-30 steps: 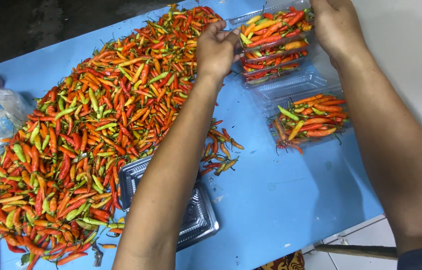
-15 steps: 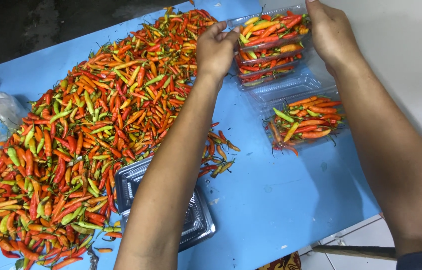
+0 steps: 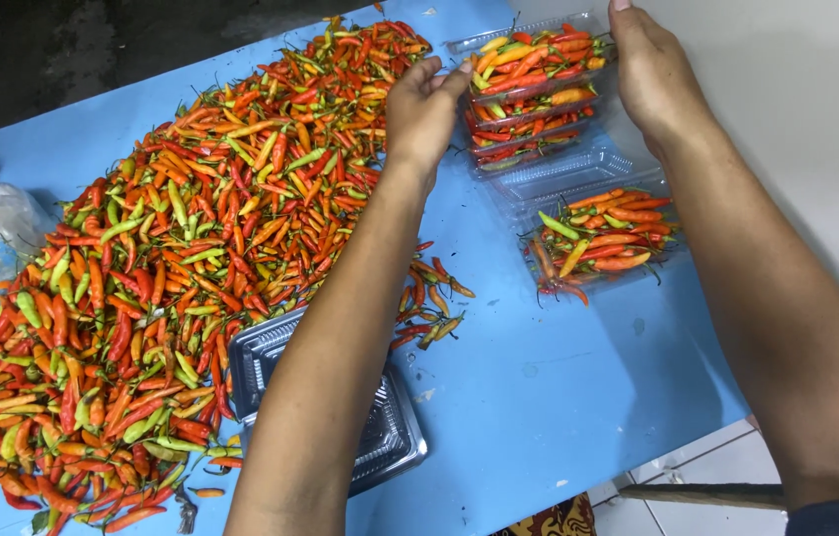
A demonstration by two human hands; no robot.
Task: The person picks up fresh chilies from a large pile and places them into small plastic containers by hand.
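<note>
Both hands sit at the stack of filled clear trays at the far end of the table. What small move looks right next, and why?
Probably press in and grip the stack from both sides. The left hand touches the top filled tray at its near-left edge, the right hand lies along its right side, and neither visibly clasps it yet. The trays below sit slightly offset, so squaring them seems sensible.

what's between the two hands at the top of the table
In the head view, a stack of clear plastic trays filled with red, orange and green chilies sits between the left hand and the right hand.
</note>
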